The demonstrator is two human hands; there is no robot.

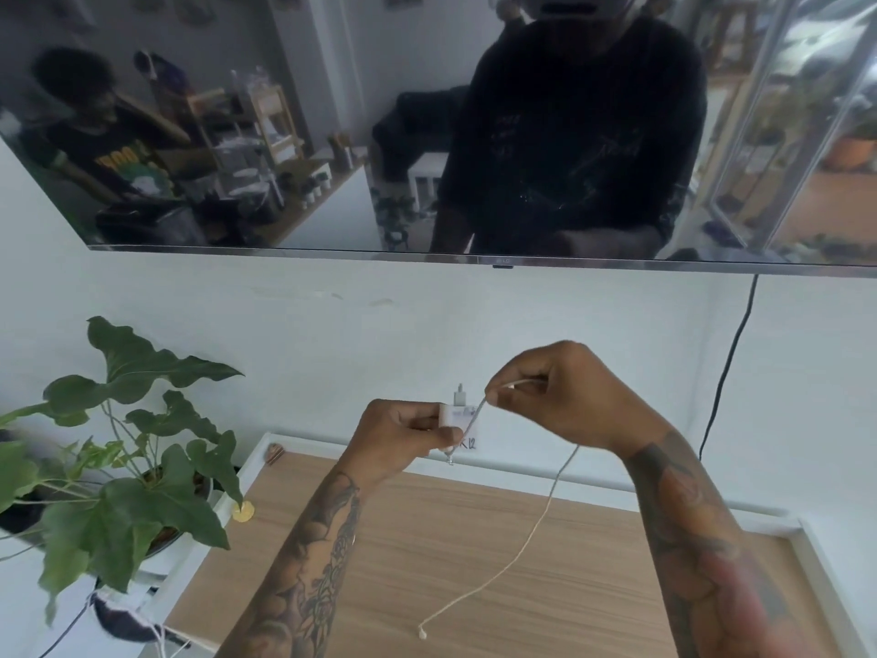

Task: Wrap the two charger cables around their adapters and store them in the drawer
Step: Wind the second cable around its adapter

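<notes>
Left hand (403, 436) is gripping one adapter (458, 415). Right hand (550, 396) is pinching one cable (517, 558) (loose end is dangling over the cabinet (474, 539)).

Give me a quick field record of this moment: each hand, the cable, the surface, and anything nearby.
left hand: left hand holds the white adapter in a pinch grip, above the far edge of the top
right hand: right hand pinches the white cable near the adapter, raised
cable: mostly unwound; hangs down, free end lies on the top
surface: wooden cabinet top with white rim
nearby: potted plant at left; wall-mounted TV above
second charger: not seen
drawer: not seen
</notes>
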